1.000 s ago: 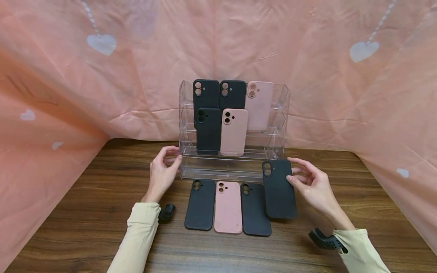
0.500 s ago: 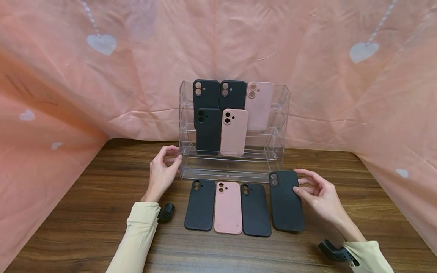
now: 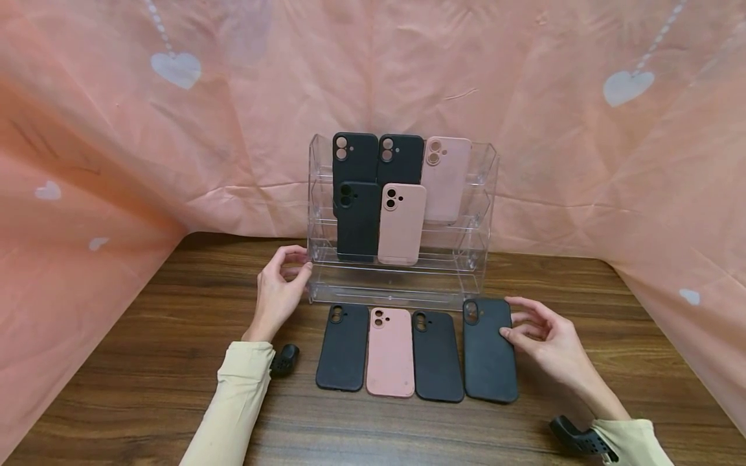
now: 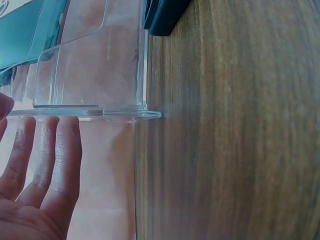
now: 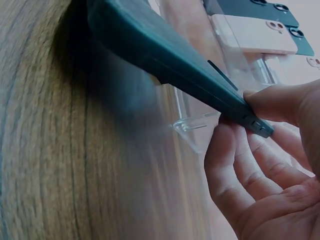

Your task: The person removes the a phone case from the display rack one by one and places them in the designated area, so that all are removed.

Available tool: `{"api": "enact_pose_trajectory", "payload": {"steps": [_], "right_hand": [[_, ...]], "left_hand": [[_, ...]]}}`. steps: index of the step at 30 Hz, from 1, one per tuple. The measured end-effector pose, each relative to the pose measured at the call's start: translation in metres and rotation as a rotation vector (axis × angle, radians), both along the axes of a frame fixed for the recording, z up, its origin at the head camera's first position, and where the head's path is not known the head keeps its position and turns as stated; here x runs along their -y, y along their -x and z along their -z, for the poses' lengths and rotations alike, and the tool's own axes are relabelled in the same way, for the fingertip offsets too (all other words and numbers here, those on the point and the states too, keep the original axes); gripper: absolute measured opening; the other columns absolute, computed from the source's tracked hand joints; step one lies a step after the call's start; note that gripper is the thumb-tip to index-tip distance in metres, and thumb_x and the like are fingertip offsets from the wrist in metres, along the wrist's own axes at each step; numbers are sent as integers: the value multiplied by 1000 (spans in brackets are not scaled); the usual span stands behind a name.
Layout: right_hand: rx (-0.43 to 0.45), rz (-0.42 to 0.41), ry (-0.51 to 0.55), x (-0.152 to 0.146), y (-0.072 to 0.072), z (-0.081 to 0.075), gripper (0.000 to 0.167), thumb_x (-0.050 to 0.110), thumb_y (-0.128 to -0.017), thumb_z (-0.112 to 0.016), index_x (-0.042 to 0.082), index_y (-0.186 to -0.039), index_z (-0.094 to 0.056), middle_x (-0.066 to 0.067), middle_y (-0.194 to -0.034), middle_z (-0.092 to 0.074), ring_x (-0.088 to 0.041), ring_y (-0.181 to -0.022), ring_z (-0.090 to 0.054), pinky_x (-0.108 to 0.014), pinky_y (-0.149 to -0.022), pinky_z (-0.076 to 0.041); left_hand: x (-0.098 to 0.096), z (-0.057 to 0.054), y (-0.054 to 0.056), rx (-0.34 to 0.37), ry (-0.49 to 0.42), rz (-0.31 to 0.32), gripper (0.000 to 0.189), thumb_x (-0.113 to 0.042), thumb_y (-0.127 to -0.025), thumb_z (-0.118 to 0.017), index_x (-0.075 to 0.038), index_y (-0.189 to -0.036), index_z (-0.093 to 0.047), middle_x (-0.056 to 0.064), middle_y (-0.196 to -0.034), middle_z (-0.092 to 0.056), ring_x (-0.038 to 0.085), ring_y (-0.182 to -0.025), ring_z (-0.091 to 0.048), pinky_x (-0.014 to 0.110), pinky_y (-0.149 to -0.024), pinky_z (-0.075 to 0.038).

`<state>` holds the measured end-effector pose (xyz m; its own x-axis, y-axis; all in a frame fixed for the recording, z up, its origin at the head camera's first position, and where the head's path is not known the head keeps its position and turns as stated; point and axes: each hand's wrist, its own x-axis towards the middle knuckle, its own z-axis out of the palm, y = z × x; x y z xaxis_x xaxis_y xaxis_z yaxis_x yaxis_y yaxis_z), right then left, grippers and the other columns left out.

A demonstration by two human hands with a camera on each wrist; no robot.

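Observation:
My right hand point(image 3: 550, 340) pinches a black phone case point(image 3: 488, 359) by its right edge, thumb on the back face and fingers beneath. In the right wrist view this case point(image 5: 185, 67) is tilted, one end raised off the wood. To its left lie a black case point(image 3: 437, 362), a pink case point(image 3: 390, 359) and another black case point(image 3: 342, 353). My left hand point(image 3: 278, 291) touches the left side of a clear tiered display stand point(image 3: 402, 296). Its fingers point(image 4: 67, 155) are fairly straight, tips against the clear side panel.
The stand's upper tiers hold several black and pink cases, including a pink one point(image 3: 402, 226) in front. A pink curtain point(image 3: 373, 77) with white hearts hangs behind and at both sides of the wooden table point(image 3: 146, 362).
My right hand has brought the black case down and slightly right, from overlapping its neighbour to the right end of the row. The left hand stays at the stand.

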<state>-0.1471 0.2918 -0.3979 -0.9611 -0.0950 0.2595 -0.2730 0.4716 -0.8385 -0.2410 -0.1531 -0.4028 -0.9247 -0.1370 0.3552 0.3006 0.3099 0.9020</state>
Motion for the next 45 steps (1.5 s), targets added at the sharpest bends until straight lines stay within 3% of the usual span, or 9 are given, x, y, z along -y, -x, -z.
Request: {"api": "enact_pose_trajectory", "payload": {"steps": [6,13,15,22,29,39,45], "right_hand": [[22,4,-21,1,3,4,53,-2,-88,-76,-3,-138,-56,11,-96,-72,-1,-76,-72,-29,-57,-62],[132,-8,-48,4,9,6,53,0,-91,-73,-6,-140,-54,-26,-112,-68,0,-77,-70,-33,-57,-62],[158,-6,-70,3,11,7,53,1,-91,-73,-6,-141,-54,-30,-114,-66,1,-77,-69,-32,-58,-63],[213,4,-136,4,12,10,52,6,-92,-74,-5,-140,-56,-27,-114,-68,2,-78,-69,-31,-60,-63],[232,16,-198,7,13,9,51,9,-91,-75,-4,-138,-59,-25,-115,-69,-1,-76,-69,-29,-59,-63],[178,18,-351,11,15,7,43,11,-90,-77,-1,-129,-66,-18,-107,-76,-3,-65,-69,-24,-56,-59],[156,24,-397,13,14,5,41,11,-89,-77,1,-128,-68,-9,-94,-78,-4,-60,-66,-22,-55,-54]], "left_hand": [[0,0,0,1,-1,-3,23,-13,-96,-70,-13,-119,-67,13,-114,-71,30,-94,-76,33,-60,-64],[-1,1,0,-6,-5,-14,23,-10,-94,-70,-12,-117,-68,12,-112,-71,29,-92,-76,32,-59,-64],[-1,1,0,-7,-12,-11,23,-10,-95,-70,-12,-118,-67,12,-112,-71,30,-93,-76,33,-60,-64],[-1,1,0,-3,-20,-4,24,-11,-95,-70,-12,-118,-68,14,-113,-71,33,-96,-76,35,-62,-65],[-1,0,0,-1,-19,-7,24,-12,-95,-71,-12,-118,-68,13,-113,-71,32,-96,-76,23,-59,-61],[-1,0,-1,3,-22,-8,24,-12,-94,-72,-13,-118,-68,13,-113,-71,32,-95,-76,20,-59,-60],[-1,1,0,-2,-7,-18,24,-12,-94,-71,-12,-118,-67,12,-112,-71,30,-94,-76,21,-59,-61]]}}
